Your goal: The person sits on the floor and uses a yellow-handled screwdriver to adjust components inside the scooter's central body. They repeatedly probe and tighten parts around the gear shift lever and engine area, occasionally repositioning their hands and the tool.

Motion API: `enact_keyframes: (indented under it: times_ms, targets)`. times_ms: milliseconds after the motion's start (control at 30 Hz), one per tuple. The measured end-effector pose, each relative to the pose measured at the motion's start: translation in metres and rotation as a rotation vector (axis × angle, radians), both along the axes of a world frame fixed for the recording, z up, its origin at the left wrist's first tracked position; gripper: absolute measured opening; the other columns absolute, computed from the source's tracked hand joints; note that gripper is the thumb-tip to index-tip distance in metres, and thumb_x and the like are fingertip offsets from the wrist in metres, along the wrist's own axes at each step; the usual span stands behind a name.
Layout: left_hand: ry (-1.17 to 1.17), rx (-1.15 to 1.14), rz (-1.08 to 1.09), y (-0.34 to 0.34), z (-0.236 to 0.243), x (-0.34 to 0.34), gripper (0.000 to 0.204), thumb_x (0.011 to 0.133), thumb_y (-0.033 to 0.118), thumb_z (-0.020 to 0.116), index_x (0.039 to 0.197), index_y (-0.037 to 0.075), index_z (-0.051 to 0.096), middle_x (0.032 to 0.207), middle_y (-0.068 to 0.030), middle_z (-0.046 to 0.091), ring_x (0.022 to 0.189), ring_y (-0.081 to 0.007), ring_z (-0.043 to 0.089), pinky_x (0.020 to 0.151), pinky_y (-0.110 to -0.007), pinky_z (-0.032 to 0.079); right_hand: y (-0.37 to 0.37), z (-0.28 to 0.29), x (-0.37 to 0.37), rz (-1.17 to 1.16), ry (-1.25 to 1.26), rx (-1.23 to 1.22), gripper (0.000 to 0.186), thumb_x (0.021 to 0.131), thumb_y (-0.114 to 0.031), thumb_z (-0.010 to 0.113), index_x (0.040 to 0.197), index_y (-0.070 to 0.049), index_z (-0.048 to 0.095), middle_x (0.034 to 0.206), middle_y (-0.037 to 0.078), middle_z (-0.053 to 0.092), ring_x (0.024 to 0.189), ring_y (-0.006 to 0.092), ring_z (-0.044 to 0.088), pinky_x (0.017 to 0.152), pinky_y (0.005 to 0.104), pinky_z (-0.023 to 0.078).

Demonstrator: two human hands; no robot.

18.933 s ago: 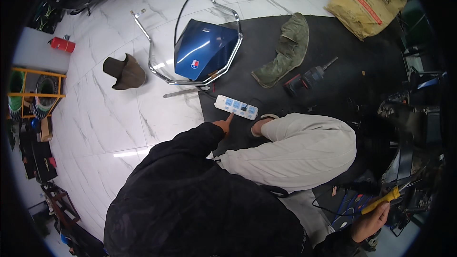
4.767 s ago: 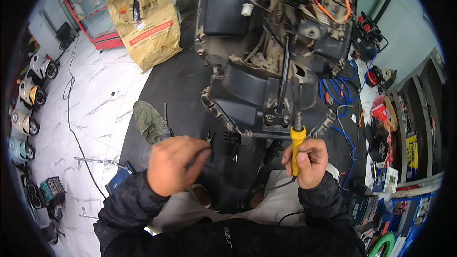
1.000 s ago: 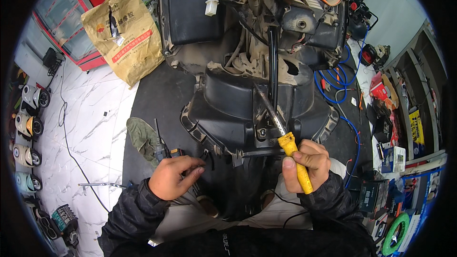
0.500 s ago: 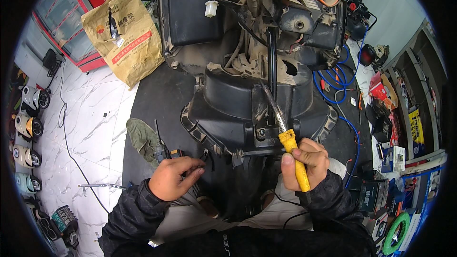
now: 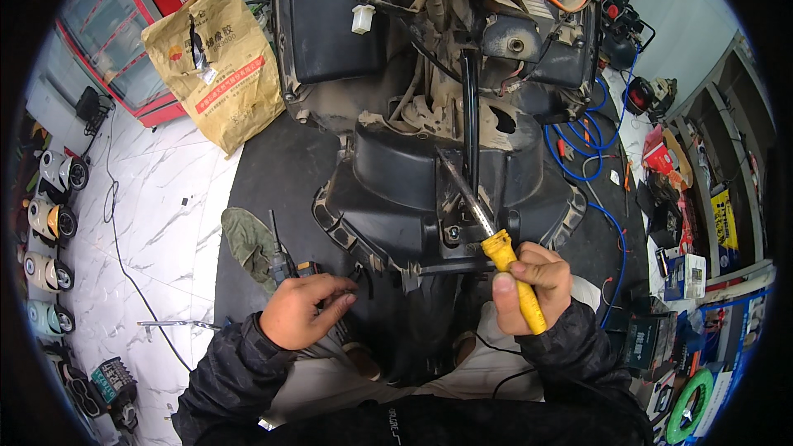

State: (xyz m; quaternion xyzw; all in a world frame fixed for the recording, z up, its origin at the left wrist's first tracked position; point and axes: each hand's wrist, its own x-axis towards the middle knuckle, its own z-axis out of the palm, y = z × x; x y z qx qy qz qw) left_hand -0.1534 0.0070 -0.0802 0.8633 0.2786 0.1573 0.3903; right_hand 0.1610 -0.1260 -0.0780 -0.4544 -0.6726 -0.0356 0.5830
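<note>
My right hand (image 5: 535,291) is wrapped round the yellow handle of a soldering iron (image 5: 519,281), thumb along its side. The iron's metal shaft slants up and left over a dusty black plastic body panel (image 5: 396,165); I cannot tell whether the tip touches it. My left hand (image 5: 306,310) hovers or rests by my left knee, fingers loosely bent, a gap between thumb and forefinger, and nothing visible in it. Just beyond it is a dark power driver with a long bit (image 5: 279,256), partly hidden by the hand. A black cord (image 5: 514,377) runs below my right hand.
Beyond the panel stands the stripped vehicle body with loose wires and a white connector (image 5: 363,19). A tan paper sack (image 5: 215,66) is at the far left, an olive cloth (image 5: 248,244) nearer. Blue hose (image 5: 570,149) coils at right, beside a cluttered shelf (image 5: 731,173).
The soldering iron has tilted a little, its tip shifting slightly left across the panel. My left hand has stayed nearly still.
</note>
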Motion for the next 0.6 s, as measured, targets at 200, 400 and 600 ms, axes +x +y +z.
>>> enact_keyframes:
  times_ms: [200, 400, 600]
  targets:
    - [0.017, -0.003, -0.002, 0.000, 0.002, 0.001, 0.018, 0.100, 0.010, 0.076, 0.115, -0.001, 0.076, 0.097, -0.0189, 0.077, 0.078, -0.0346, 0.074, 0.071, -0.039, 0.059, 0.001, -0.005, 0.002, 0.012, -0.016, 0.012, 0.032, 0.086, -0.001, 0.084, 0.102, -0.001, 0.056, 0.064, 0.008, 0.056, 0.047, 0.0196, 0.048, 0.045, 0.0350, 0.039]
    - [0.039, -0.016, 0.002, 0.002, 0.002, 0.002, 0.019, 0.100, 0.011, 0.076, 0.115, -0.001, 0.076, 0.098, -0.0193, 0.077, 0.079, -0.0351, 0.075, 0.072, -0.039, 0.059, 0.001, -0.006, 0.011, 0.080, 0.007, 0.011, 0.034, 0.088, -0.001, 0.082, 0.106, -0.001, 0.053, 0.063, 0.008, 0.056, 0.046, 0.0190, 0.046, 0.044, 0.0350, 0.037]
    - [0.050, -0.031, 0.028, 0.001, 0.000, 0.002, 0.017, 0.099, 0.008, 0.077, 0.112, -0.002, 0.077, 0.097, -0.0205, 0.077, 0.079, -0.0329, 0.075, 0.073, -0.039, 0.059, -0.003, -0.008, 0.015, 0.126, 0.039, -0.034, 0.037, 0.091, -0.001, 0.081, 0.113, -0.001, 0.051, 0.065, 0.009, 0.057, 0.049, 0.0186, 0.048, 0.046, 0.0351, 0.038]
